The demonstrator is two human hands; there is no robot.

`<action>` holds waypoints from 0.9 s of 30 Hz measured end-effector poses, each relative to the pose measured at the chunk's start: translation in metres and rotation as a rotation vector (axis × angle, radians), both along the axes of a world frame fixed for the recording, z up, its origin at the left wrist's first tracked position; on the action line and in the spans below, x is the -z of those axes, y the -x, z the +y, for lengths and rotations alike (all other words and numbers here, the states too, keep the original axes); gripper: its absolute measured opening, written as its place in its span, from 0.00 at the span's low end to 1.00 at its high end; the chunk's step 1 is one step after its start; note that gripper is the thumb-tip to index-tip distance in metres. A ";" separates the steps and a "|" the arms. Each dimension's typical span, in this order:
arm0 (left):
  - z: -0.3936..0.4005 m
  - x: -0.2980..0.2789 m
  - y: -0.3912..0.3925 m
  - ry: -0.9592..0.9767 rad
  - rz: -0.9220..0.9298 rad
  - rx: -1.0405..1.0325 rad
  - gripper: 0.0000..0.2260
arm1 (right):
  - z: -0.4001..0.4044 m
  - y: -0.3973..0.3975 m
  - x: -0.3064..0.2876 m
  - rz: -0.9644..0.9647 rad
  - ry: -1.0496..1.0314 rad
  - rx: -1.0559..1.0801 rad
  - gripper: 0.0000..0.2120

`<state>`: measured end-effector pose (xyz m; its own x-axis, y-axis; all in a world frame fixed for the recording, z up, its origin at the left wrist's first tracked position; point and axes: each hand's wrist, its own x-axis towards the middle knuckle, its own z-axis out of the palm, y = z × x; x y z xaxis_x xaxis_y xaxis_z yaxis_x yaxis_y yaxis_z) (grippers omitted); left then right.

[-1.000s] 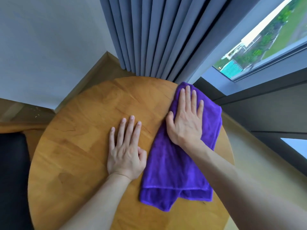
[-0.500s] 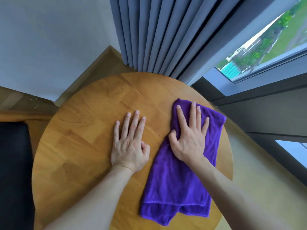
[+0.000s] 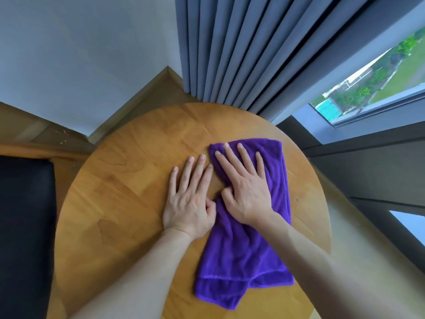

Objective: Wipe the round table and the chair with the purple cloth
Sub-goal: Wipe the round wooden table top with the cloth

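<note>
No legible text, label, brand, number or sign in the head view. The round wooden counter carries one small dark mark near its right edge, too small to read. The folded purple terry cloth shows no tag or print.

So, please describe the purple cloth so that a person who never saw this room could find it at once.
Look at the round wooden table below the grey curtain. The purple cloth lies on its right half, running from near the far edge toward the near edge, with the right hand pressing flat on it. It is the only bright purple, soft thing there.
</note>
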<state>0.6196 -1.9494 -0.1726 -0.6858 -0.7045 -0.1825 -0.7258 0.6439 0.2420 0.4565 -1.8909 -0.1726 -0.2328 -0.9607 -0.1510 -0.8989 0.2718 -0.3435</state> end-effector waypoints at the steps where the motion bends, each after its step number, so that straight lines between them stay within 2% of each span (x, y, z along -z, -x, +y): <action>1: 0.000 0.000 0.000 0.000 0.011 -0.008 0.37 | 0.014 0.001 0.001 0.025 -0.009 -0.007 0.41; 4: 0.000 0.004 0.000 0.003 0.048 -0.025 0.37 | 0.036 0.012 0.001 0.118 -0.050 0.060 0.42; 7: -0.001 0.006 0.000 0.007 0.064 -0.029 0.38 | 0.018 0.028 0.000 0.164 -0.081 0.201 0.41; 13: -0.001 0.003 0.000 -0.005 0.041 -0.015 0.37 | -0.062 0.021 0.003 0.081 -0.062 0.490 0.39; 15: -0.002 0.001 -0.001 -0.013 0.037 -0.009 0.36 | -0.074 0.008 0.002 0.046 -0.039 0.450 0.38; 19: -0.003 -0.003 0.000 -0.040 0.022 -0.008 0.37 | -0.046 -0.002 -0.001 -0.030 -0.015 0.023 0.37; 21: -0.002 -0.004 0.000 -0.041 0.027 -0.010 0.37 | -0.016 0.005 -0.002 -0.043 -0.025 -0.085 0.38; 24: 0.000 -0.001 -0.001 -0.038 0.040 -0.013 0.38 | 0.032 0.020 -0.002 0.004 -0.026 -0.105 0.39; 27: 0.001 0.001 0.000 -0.028 0.044 -0.019 0.38 | 0.035 0.032 -0.002 0.061 -0.043 0.095 0.40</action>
<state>0.6192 -1.9486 -0.1736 -0.6800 -0.7125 -0.1728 -0.7263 0.6224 0.2917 0.4246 -1.8560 -0.1703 -0.3322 -0.9270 -0.1743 -0.8874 0.3698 -0.2754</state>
